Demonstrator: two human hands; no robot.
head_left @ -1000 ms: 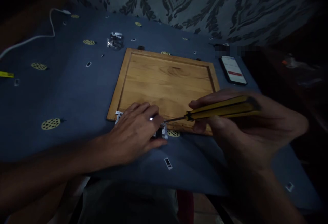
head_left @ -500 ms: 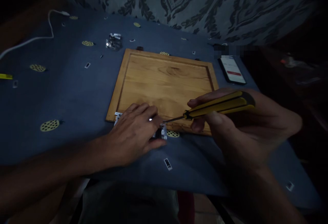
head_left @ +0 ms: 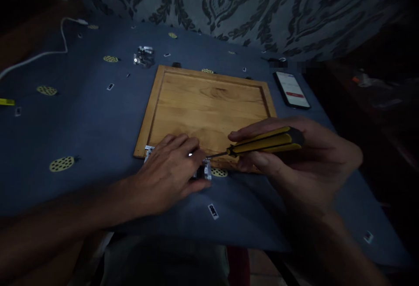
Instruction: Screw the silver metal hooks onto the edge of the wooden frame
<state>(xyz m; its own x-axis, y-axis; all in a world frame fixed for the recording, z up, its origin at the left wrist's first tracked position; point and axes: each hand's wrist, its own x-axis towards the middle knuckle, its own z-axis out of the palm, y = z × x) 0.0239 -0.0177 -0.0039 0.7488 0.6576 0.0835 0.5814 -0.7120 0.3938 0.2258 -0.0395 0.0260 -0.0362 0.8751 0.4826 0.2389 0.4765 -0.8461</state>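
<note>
A framed wooden panel [head_left: 209,107] lies flat on the cloth-covered table. At its near edge my left hand [head_left: 170,170] is closed over a shiny metal hinge [head_left: 207,170], its fingers pressing it against the frame. Most of that hinge is hidden beneath the hand; part of it pokes out by the thumb, and another bit of metal shows at the left. My right hand [head_left: 294,163] grips a yellow and black screwdriver [head_left: 265,142]. The thin shaft slants down to the left, with its tip at the hinge beside my left fingers. What the tip meets is too small to make out.
Loose metal hinges [head_left: 143,56] lie beyond the panel's far left corner. A phone [head_left: 291,89] with a lit screen rests at the right. A white cable [head_left: 66,37] curves across the far left, and something yellow [head_left: 6,101] sits at the left edge. A patterned surface rises behind.
The screwdriver handle and my right hand have shifted left, and the handle has turned slightly. The tip stays at the hinge. My left hand keeps its place on the panel.
</note>
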